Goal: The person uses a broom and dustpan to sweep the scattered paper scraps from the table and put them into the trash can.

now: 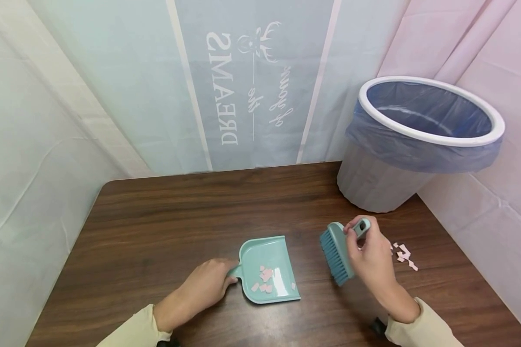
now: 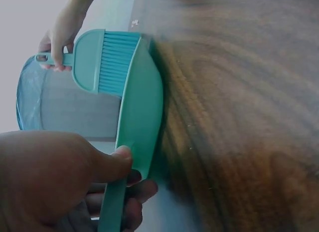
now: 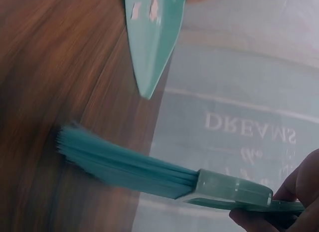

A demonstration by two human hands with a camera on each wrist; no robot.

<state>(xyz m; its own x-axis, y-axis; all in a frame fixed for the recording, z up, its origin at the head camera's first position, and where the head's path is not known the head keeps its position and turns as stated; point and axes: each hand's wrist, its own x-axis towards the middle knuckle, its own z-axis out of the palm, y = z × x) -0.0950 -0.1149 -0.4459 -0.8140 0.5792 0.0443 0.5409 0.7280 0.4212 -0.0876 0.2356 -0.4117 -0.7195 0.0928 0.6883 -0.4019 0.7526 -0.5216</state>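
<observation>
A teal dustpan [image 1: 262,253] lies on the dark wooden table, its straight lip facing right. My left hand [image 1: 206,284] grips its short handle; in the left wrist view the thumb [image 2: 117,164] presses on top of that handle. Several pale pink scraps [image 1: 266,274] lie in the pan, one of them close to the lip. To the right, my right hand [image 1: 373,255] holds a teal hand brush [image 1: 340,248] by its handle, blue-green bristles [image 3: 114,159] pointing down and left. More pink scraps [image 1: 404,253] are scattered on the table just beyond the right hand.
A grey bin [image 1: 382,178] with a white rim and a blue liner stands at the table's back right corner. Fabric sheets [image 1: 256,86] hang behind and on both sides, the rear one printed with lettering. The wooden table [image 1: 165,217] has a rounded back left corner.
</observation>
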